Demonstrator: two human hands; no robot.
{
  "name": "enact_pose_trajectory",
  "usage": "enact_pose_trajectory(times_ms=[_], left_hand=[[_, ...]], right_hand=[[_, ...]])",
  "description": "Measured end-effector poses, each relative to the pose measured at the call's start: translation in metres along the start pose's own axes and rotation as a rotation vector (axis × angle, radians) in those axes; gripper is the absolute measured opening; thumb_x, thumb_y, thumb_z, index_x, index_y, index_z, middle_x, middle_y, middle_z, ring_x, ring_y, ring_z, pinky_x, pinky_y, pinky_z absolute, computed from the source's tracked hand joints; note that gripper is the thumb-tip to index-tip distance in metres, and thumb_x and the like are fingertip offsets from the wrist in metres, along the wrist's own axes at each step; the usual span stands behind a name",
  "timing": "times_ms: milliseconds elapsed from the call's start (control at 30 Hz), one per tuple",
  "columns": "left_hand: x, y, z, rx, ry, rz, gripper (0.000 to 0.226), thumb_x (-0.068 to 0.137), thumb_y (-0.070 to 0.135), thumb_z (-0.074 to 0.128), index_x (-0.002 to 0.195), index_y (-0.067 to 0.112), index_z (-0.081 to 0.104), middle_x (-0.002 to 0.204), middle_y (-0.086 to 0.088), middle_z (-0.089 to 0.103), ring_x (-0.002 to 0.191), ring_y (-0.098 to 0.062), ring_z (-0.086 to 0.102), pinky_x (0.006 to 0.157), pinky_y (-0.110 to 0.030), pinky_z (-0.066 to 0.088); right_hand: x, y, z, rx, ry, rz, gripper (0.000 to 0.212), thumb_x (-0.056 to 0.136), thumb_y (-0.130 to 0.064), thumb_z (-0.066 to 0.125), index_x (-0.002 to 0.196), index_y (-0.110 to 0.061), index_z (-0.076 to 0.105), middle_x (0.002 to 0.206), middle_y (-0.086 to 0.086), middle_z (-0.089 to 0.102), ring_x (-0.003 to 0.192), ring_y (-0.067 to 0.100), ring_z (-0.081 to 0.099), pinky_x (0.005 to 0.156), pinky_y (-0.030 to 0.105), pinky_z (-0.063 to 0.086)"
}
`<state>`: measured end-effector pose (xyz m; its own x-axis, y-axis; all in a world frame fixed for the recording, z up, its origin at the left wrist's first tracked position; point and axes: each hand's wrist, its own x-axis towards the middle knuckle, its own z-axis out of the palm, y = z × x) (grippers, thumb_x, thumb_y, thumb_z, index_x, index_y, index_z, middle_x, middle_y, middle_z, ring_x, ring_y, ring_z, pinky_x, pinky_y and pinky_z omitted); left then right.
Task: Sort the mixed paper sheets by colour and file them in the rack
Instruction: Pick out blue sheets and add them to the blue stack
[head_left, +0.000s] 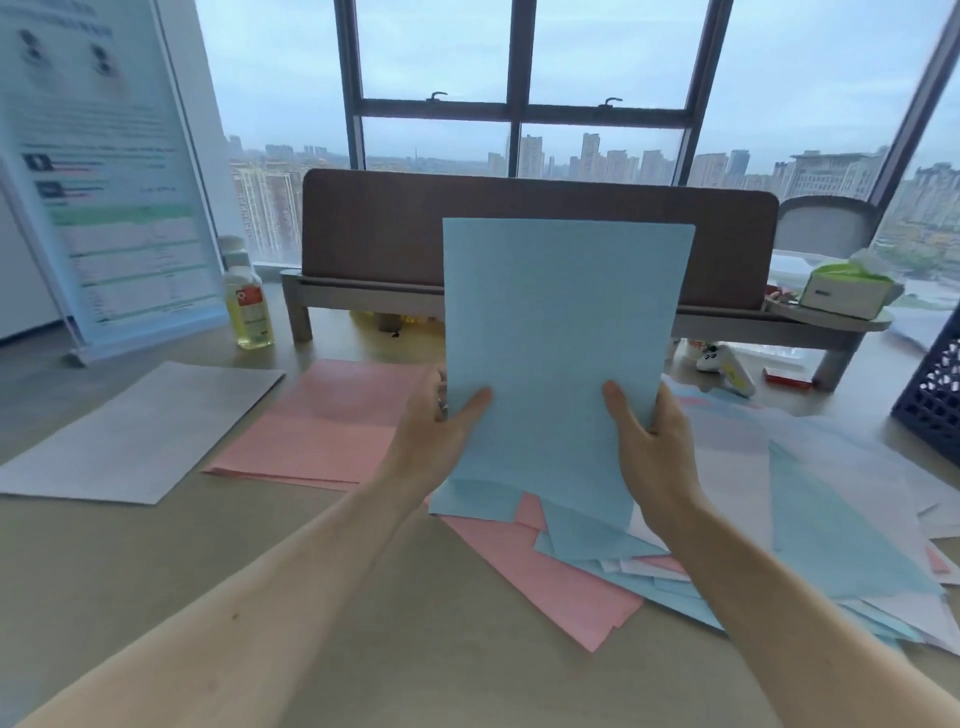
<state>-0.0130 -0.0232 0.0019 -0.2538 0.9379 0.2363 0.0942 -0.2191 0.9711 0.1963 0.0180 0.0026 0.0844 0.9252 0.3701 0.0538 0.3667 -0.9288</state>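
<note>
Roughly midway: your left hand (436, 431) and right hand (655, 441) pinch upright pale-blue paper sheets (563, 332); a white paper pile (140, 436) and a pink paper pile (332, 426) lie left of them, an unsorted mixed heap (831, 519) beneath your right; filing into the dark-blue lattice rack (932, 410) likely remains

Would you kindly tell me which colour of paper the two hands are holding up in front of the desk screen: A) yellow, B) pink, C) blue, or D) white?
C: the left hand and right hand grip blue paper by its lower edges, raised upright.
</note>
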Motion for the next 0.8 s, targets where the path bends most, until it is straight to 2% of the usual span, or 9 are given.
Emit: enact_pose_trajectory(times_ms=[67, 167, 267, 367, 467, 567, 633, 667, 800], left_hand=[[-0.008, 0.004, -0.011, 0.094, 0.005, 0.008, 0.019, 0.103, 0.027, 0.054, 0.117, 0.022, 0.066, 0.109, 0.01, 0.076, 0.098, -0.007, 0.072, 0.086, -0.032, 0.057], [-0.022, 0.017, -0.052, 0.143, 0.087, 0.003, 0.025, 0.104, 0.018, 0.046, 0.105, 0.024, 0.07, 0.099, 0.011, 0.078, 0.091, -0.007, 0.074, 0.08, -0.029, 0.056], [-0.044, 0.03, -0.114, 0.134, 0.111, -0.025, 0.025, 0.102, 0.015, 0.052, 0.111, 0.028, 0.071, 0.105, 0.007, 0.077, 0.096, -0.013, 0.074, 0.083, -0.032, 0.059], [-0.068, 0.034, -0.181, 0.093, 0.223, -0.133, 0.017, 0.097, 0.024, 0.064, 0.113, 0.023, 0.069, 0.103, 0.002, 0.078, 0.091, -0.019, 0.075, 0.075, -0.033, 0.061], [-0.087, 0.022, -0.245, 0.202, 0.506, -0.232, 0.049, 0.082, 0.034, 0.081, 0.123, 0.02, 0.058, 0.116, -0.003, 0.072, 0.098, -0.023, 0.072, 0.086, -0.045, 0.06], [-0.11, 0.006, -0.281, 0.692, 0.637, -0.29, 0.085, 0.076, 0.032, 0.086, 0.143, 0.021, 0.037, 0.133, -0.008, 0.051, 0.121, -0.029, 0.052, 0.1, -0.043, 0.046], [-0.122, -0.003, -0.286, 1.032, 0.577, -0.208, 0.09, 0.073, 0.036, 0.086, 0.147, 0.028, 0.035, 0.141, -0.01, 0.045, 0.131, -0.032, 0.044, 0.103, -0.045, 0.039], [-0.125, -0.007, -0.285, 1.125, 0.478, -0.147, 0.085, 0.073, 0.039, 0.084, 0.145, 0.031, 0.04, 0.14, -0.006, 0.047, 0.131, -0.031, 0.045, 0.102, -0.043, 0.039], [-0.126, -0.02, -0.262, 1.107, -0.083, -0.048, 0.054, 0.079, 0.046, 0.076, 0.13, 0.038, 0.059, 0.131, 0.009, 0.056, 0.123, -0.014, 0.053, 0.105, -0.027, 0.039]], right_hand=[[-0.002, -0.006, 0.014, -0.05, -0.044, -0.003, 0.019, 0.096, -0.016, 0.059, 0.105, -0.033, 0.061, 0.104, -0.009, 0.073, 0.096, 0.015, 0.07, 0.09, 0.047, 0.056], [-0.009, -0.017, 0.05, -0.118, -0.155, 0.023, 0.025, 0.094, -0.008, 0.057, 0.106, -0.03, 0.058, 0.1, -0.008, 0.07, 0.095, 0.021, 0.069, 0.086, 0.044, 0.057], [-0.024, -0.027, 0.096, -0.14, -0.32, 0.065, 0.034, 0.092, -0.001, 0.052, 0.108, -0.03, 0.058, 0.099, -0.005, 0.071, 0.091, 0.021, 0.069, 0.075, 0.035, 0.056], [-0.045, -0.038, 0.139, -0.186, -0.593, 0.128, 0.04, 0.093, 0.0, 0.048, 0.101, -0.038, 0.059, 0.092, -0.011, 0.071, 0.077, 0.009, 0.07, 0.063, 0.026, 0.055], [-0.061, -0.044, 0.178, -0.311, -0.84, 0.144, 0.031, 0.095, -0.007, 0.052, 0.106, -0.032, 0.065, 0.094, -0.008, 0.074, 0.08, 0.011, 0.073, 0.07, 0.03, 0.061], [-0.075, -0.043, 0.212, -0.52, -1.029, 0.057, 0.031, 0.088, -0.017, 0.055, 0.11, -0.033, 0.069, 0.097, -0.008, 0.076, 0.084, 0.015, 0.073, 0.076, 0.033, 0.061], [-0.081, -0.039, 0.232, -0.701, -1.107, -0.067, 0.03, 0.087, -0.022, 0.055, 0.112, -0.031, 0.068, 0.103, -0.007, 0.074, 0.089, 0.015, 0.07, 0.077, 0.031, 0.057], [-0.083, -0.035, 0.241, -0.786, -1.123, -0.133, 0.029, 0.088, -0.024, 0.056, 0.113, -0.029, 0.068, 0.107, -0.005, 0.072, 0.093, 0.017, 0.068, 0.08, 0.031, 0.055], [-0.083, -0.016, 0.265, -0.916, -1.166, -0.261, 0.022, 0.089, -0.021, 0.057, 0.11, -0.024, 0.064, 0.111, 0.0, 0.066, 0.102, 0.025, 0.061, 0.086, 0.035, 0.051]])
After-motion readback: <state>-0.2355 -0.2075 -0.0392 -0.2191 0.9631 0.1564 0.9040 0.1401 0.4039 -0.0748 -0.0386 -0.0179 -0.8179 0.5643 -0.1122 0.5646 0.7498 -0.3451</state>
